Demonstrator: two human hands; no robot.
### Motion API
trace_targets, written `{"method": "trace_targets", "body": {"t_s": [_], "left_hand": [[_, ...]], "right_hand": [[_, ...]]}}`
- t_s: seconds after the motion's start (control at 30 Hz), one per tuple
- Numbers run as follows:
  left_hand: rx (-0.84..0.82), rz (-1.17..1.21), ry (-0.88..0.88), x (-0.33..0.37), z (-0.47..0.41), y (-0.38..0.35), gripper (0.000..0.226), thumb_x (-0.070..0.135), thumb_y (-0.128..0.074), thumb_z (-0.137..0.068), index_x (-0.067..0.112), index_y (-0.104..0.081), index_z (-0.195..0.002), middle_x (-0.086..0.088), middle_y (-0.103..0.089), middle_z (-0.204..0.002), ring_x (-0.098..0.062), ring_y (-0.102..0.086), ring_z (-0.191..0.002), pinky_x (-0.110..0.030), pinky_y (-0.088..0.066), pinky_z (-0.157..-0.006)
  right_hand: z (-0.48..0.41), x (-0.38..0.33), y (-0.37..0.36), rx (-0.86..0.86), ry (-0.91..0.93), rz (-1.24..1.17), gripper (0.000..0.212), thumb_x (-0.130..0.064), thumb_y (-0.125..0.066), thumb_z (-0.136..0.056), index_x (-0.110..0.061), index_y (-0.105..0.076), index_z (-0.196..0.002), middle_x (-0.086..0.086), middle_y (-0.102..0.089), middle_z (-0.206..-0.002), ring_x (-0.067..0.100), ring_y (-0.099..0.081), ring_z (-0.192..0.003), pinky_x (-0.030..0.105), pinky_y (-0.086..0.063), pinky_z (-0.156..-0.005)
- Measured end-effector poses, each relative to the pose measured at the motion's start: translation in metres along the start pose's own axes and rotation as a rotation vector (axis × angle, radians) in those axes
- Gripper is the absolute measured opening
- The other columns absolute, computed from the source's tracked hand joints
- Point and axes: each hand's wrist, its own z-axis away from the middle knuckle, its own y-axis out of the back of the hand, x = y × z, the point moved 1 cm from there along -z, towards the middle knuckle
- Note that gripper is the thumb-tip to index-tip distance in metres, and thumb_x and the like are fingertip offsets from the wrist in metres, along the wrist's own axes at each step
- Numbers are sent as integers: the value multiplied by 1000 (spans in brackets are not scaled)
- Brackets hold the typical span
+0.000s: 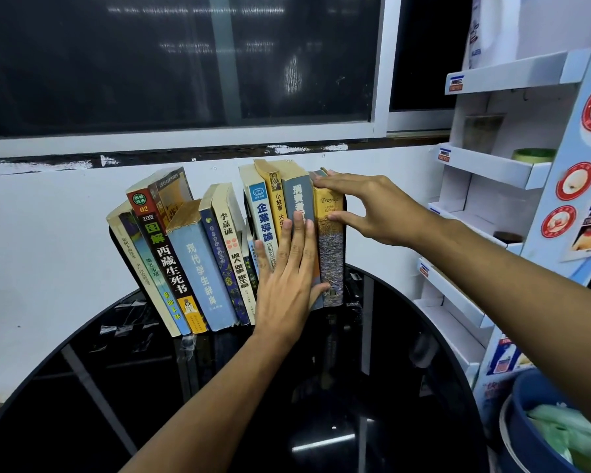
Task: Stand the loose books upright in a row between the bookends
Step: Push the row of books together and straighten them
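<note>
Books stand in a row on a round black glass table, close to a white wall, in 2 groups. The left group leans to the left, its outermost cream book resting against a black bookend. The right group stands nearly upright, and between the groups a few shorter books are partly hidden.

At the right end a yellow book with a purple lower spine stands against the second bookend, of which only a thin black edge shows. The right hand reaches in from the right and clasps the top of this book, fingers laid over its upper edge and thumb pressed on the spine. The left hand lies flat against the spines of the right group, fingers straight and close together, with the thumb touching the foot of the grey book beside the yellow one.

At the lower right a blue bucket holds pale green plastic bags. A white cardboard display rack stands to the right; 1 of its trays holds a green round thing, and what it is cannot be told.
</note>
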Motion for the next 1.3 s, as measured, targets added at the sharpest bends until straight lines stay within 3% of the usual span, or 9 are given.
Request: {"method": "trace_targets", "body": {"t_s": [0.13, 0.33, 0.7, 1.1, 1.3], "left_hand": [[-23, 18, -10, 6, 4, 0, 116, 63, -66, -84, 1, -3, -160, -20, 5, -168, -32, 4, -156, -57, 3, -124], [-56, 8, -37, 2, 5, -5, 119, 64, -67, -82, 0, -3, -159, -20, 10, -167, -33, 10, -156, -53, -2, -126], [-55, 19, -59, -3, 5, -9, 118, 68, -61, -85, 1, 1, -159, -19, 12, -167, -33, 10, -155, -55, -4, -125], [-34, 30, -80, -6, 5, -10, 120, 71, -61, -83, 1, 2, -159, -18, 15, -167, -33, 7, -156, -55, -6, -125], [-35, 36, -87, -7, 5, -8, 121, 72, -59, -83, 2, 4, -159, -18, 16, -166, -32, 10, -156, -54, -3, -126]], "right_hand": [[-1, -1, 2, -12, 1, 3, 64, -24, -71, -92, -25, -44, -150, -6, -42, -155, 12, -32, -146, 29, -29, -116], [-2, 2, 1, -19, 6, 9, 65, -25, -71, -92, -25, -43, -151, -6, -42, -155, 13, -33, -146, 27, -28, -115], [-4, 8, -1, -21, 28, 10, 65, -28, -71, -92, -27, -43, -151, -6, -43, -155, 12, -33, -147, 36, -33, -119], [-4, 9, 0, -23, 49, 19, 64, -29, -70, -93, -27, -42, -151, -8, -41, -156, 10, -32, -146, 30, -29, -118], [-5, 11, 6, -121, 44, 53, 77, -28, -75, -88, -30, -35, -155, -9, -34, -159, 9, -27, -149, 24, -23, -114]]}}
